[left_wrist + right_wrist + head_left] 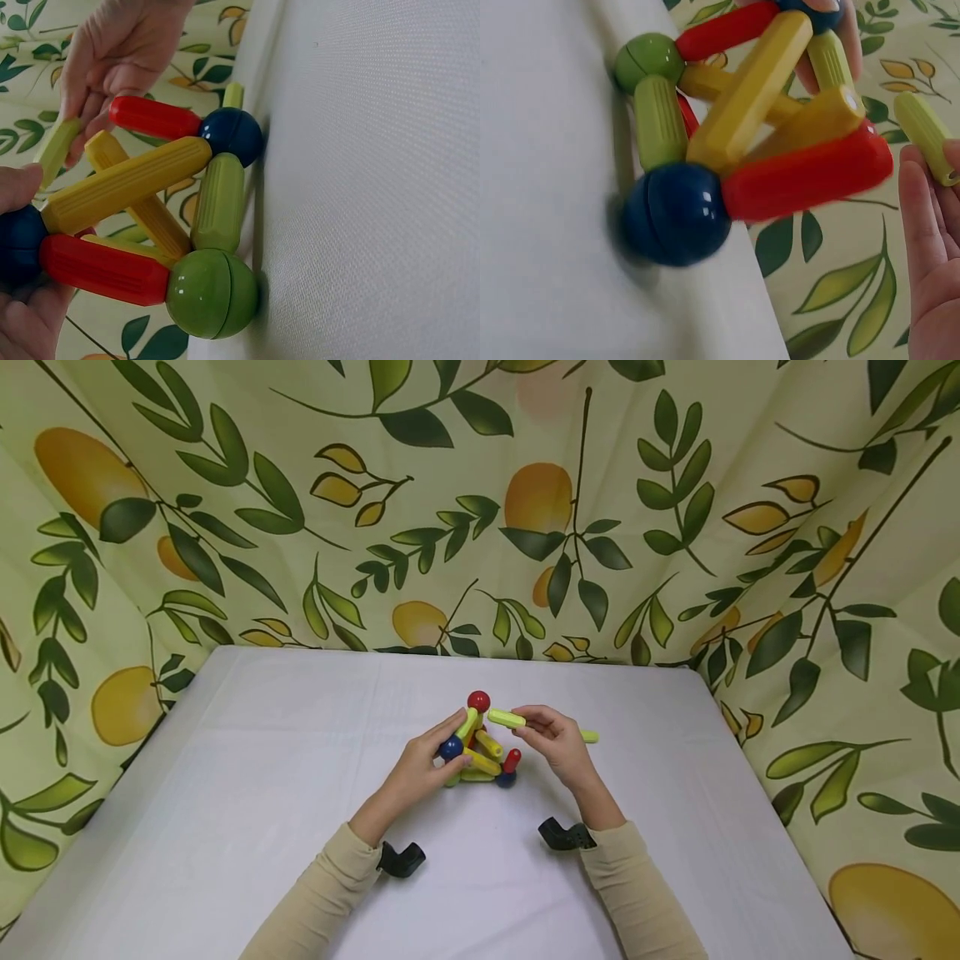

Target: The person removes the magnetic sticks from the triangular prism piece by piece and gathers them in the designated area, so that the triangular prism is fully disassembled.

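A structure of rods and balls stands on the white table. My left hand (420, 768) grips its upper blue ball (451, 747) between thumb and fingers. The right hand (557, 742) pinches a light green rod (506, 718) by one end, its other end close to the red ball (478, 701) at the top, a small gap between them. From the lower blue ball (679, 214) a red rod (810, 174) sticks up with its far end free. A yellow rod (127, 184) joins both blue balls, and a green ball (212, 293) rests on the table.
Another light green rod (591, 737) lies on the table (300, 827) just behind my right hand. Black wrist mounts stick out at the left wrist (402, 860) and the right wrist (564, 834). A leaf-and-fruit patterned curtain (465, 585) hangs along the table's back and sides.
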### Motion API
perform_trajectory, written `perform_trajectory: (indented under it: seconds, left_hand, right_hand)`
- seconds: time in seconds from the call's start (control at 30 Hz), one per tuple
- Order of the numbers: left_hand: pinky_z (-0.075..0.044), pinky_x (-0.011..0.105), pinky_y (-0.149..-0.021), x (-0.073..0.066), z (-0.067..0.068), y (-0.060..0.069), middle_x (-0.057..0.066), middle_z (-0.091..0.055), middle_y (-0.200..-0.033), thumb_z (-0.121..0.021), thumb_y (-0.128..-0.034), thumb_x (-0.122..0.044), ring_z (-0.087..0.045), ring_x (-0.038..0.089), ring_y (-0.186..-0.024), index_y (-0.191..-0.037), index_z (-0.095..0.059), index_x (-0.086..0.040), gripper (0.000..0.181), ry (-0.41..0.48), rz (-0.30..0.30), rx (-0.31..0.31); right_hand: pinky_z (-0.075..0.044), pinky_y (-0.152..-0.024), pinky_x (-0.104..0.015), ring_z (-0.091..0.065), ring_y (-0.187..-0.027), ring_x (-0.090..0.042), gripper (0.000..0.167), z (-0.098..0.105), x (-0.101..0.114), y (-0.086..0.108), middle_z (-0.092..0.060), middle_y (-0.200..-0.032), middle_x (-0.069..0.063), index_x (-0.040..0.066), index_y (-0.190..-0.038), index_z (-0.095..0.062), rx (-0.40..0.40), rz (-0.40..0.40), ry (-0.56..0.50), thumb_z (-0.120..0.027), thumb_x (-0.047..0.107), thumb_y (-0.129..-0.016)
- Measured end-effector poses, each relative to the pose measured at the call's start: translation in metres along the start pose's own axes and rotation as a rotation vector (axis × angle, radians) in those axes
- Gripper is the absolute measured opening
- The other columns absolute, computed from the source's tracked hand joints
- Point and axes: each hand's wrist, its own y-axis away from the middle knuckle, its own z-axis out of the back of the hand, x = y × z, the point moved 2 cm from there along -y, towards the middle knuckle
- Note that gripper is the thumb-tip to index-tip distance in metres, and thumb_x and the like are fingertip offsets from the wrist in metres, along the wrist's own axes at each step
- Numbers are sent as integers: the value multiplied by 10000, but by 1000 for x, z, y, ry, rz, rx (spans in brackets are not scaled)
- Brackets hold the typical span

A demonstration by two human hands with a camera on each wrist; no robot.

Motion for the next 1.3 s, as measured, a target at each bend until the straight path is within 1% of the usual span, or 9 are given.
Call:
perform_trajectory:
  seconds: [0.17,0.3,0.47,0.67,0.77,0.9,1.0,1.13,1.3]
  left_hand:
    - [-396,375,-1045,0,0,0,173,-404,-1467,-693,-869,-168,-417,290,-1338,-1425,-404,-27,642,5,-5,-2]
    - [-399,373,-1043,-1,0,0,151,-401,-1473,-691,-871,-172,-414,286,-1341,-1429,-401,-37,643,1,-5,-6]
    - [-405,377,-1036,-1,0,1,143,-402,-1475,-694,-868,-170,-412,289,-1342,-1432,-397,-40,650,1,-4,-7]
    - [-397,375,-1043,-2,0,1,132,-398,-1480,-691,-871,-175,-408,283,-1346,-1435,-395,-46,650,7,6,-1]
    - [-394,370,-1045,-1,0,1,151,-398,-1477,-690,-872,-175,-409,280,-1346,-1433,-398,-46,646,14,8,1]
    - [-396,365,-1043,-1,0,1,162,-397,-1475,-691,-871,-174,-408,276,-1347,-1431,-402,-47,643,23,8,0]
    - [-401,368,-1037,-1,0,1,146,-396,-1479,-690,-872,-177,-407,279,-1347,-1433,-398,-46,646,18,4,-3]
    - [-403,366,-1036,-1,0,1,140,-399,-1478,-689,-873,-177,-410,279,-1345,-1434,-397,-47,646,14,0,-1]
    - [-399,366,-1040,-1,0,1,128,-398,-1480,-688,-874,-182,-412,276,-1345,-1434,-398,-50,644,14,-2,-2]
  right_hand:
    - [-556,-840,-235,-660,-962,-206,280,16,-1,6,-653,-1078,-121,-79,-1141,-590,-6,10,11,-633,43,-893]
    - [-556,-830,-223,-663,-937,-135,292,29,-1,11,-661,-1064,-34,-98,-1145,-585,-16,25,27,-635,35,-890]
    - [-552,-829,-206,-657,-936,-92,306,46,-3,15,-655,-1059,11,-130,-1155,-570,-39,34,27,-624,19,-892]
    - [-566,-794,-231,-651,-907,-98,327,64,-5,19,-655,-1048,29,-134,-1161,-565,-89,19,47,-631,42,-894]
    - [-570,-790,-247,-645,-899,-102,330,73,-8,21,-652,-1036,27,-127,-1160,-569,-112,3,65,-635,60,-896]
    - [-551,-802,-186,-621,-926,-63,342,83,-14,23,-641,-1054,46,-111,-1164,-577,-145,-33,106,-642,95,-898]
    - [-532,-809,-142,-604,-944,-44,349,90,-19,25,-630,-1072,52,-104,-1172,-577,-167,-62,127,-641,106,-902]
    - [-521,-817,-126,-593,-952,-32,354,99,-26,29,-623,-1074,69,-98,-1187,-574,-198,-96,154,-634,111,-908]
    - [-504,-815,-98,-588,-954,5,366,111,-35,33,-624,-1044,132,-98,-1189,-574,-229,-142,191,-637,127,-908]
